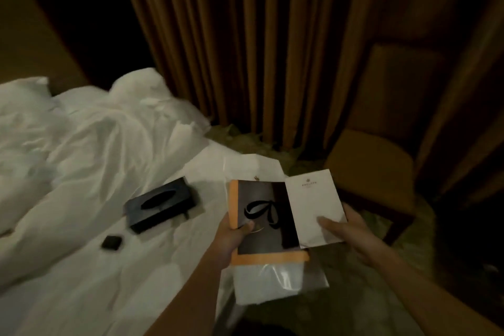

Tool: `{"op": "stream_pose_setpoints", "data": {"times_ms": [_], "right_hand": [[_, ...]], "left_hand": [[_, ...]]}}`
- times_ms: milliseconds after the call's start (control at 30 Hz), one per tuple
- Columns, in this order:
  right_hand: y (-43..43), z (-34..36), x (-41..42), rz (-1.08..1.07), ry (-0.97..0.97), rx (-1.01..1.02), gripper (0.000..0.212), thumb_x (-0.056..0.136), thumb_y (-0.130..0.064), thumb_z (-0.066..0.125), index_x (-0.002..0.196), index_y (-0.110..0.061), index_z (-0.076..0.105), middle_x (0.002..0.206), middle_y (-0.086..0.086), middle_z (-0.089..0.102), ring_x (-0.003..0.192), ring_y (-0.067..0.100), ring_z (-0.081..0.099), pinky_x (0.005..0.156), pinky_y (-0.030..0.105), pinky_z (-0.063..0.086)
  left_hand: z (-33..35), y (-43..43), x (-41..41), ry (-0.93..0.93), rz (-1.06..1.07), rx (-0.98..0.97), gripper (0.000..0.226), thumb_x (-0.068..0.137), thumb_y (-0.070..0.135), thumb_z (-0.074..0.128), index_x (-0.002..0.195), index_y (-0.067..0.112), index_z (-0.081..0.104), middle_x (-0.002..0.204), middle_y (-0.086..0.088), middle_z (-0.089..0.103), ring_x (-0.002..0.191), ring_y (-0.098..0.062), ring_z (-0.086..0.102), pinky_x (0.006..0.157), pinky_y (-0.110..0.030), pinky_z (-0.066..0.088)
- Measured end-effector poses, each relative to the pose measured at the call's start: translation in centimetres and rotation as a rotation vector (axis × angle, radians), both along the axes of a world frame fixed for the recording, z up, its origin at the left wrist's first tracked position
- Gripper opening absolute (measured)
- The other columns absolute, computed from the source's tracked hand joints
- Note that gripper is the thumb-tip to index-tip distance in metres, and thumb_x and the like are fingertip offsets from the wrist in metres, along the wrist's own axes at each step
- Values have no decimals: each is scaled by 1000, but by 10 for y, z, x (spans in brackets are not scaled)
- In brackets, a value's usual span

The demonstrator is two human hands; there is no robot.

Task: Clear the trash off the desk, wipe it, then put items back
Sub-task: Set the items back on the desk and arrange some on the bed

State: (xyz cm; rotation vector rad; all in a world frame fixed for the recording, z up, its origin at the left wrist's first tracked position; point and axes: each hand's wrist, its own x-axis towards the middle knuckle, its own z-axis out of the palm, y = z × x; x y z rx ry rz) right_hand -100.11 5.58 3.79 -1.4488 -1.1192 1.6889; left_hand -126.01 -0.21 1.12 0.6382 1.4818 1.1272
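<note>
Orange-bordered booklet (261,226) in left hand (234,237), card (313,199) in right hand (347,229), beside bed (109,275).

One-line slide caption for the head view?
Over an unmade bed, left hand grips orange-bordered brochure, right hand holds white card; black tissue box lies on it.

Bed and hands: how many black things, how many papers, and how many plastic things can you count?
Black things on the bed: 2, tissue box and small case.
Held papers: 3, orange-edged booklet, white envelope, white sheet behind them.
Clear plastic sleeve: 1.
Total: 6.
</note>
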Motion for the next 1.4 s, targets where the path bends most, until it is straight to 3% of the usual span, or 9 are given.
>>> {"op": "stream_pose_setpoints", "data": {"times_ms": [133,400,533,667,833,933,1033,1167,1400], "right_hand": [[-19,11,112,-207,34,-1,61,69,-16,76,125,-13,52,118,8,66,105,28,64,91,50,52],[-70,7,344,-628,-49,50,48,83,-11,67,127,-14,47,118,6,59,104,24,60,80,37,54],[-90,1,426,-838,-76,49,45,84,-12,68,123,-20,46,115,2,59,100,18,60,76,32,54],[-100,-6,489,-999,-75,24,46,86,-13,66,126,-19,44,119,7,57,106,26,59,84,41,54],[-104,-24,555,-1245,-5,-54,50,88,-9,62,132,-15,40,115,8,57,97,27,60,70,39,53],[-98,-30,599,-1402,-27,-85,53,88,-10,62,135,-16,39,115,7,56,96,27,58,72,41,52],[-87,-32,640,-1535,-24,-93,54,87,-9,63,135,-16,39,108,4,55,94,25,56,79,46,49],[-59,-25,685,-1671,8,-58,52,89,-8,61,135,-18,39,107,3,55,89,22,56,69,38,51],[-31,-33,762,-1839,9,-60,56,85,-11,65,135,-14,39,121,12,56,106,32,58,90,52,50]], "left_hand": [[10,50,104,7,-224,-15,35,84,2,68,117,10,60,109,-11,69,95,-23,67,64,-27,56],[4,131,358,15,-643,-58,39,85,9,69,120,19,53,112,-3,64,100,-23,60,84,-41,51],[-17,159,466,39,-860,-67,87,64,42,86,138,26,43,137,-6,53,124,-30,50,102,-54,43],[7,168,560,42,-1004,-65,53,83,16,72,130,22,48,125,-6,60,115,-29,56,99,-52,46],[-6,207,668,139,-1182,-89,64,78,22,77,133,16,45,128,-10,57,116,-30,56,97,-50,48],[-8,234,746,123,-1324,-48,44,84,10,70,123,17,50,116,-8,62,106,-26,60,89,-43,51],[-8,264,821,149,-1488,-17,42,84,10,70,122,18,53,114,-4,64,107,-24,60,94,-45,50],[6,306,917,100,-1609,19,40,84,6,69,119,19,54,109,-3,66,102,-22,62,89,-42,51],[20,341,1043,125,-1863,5,34,86,7,68,111,26,54,110,-2,65,102,-21,61,85,-39,52]]}}
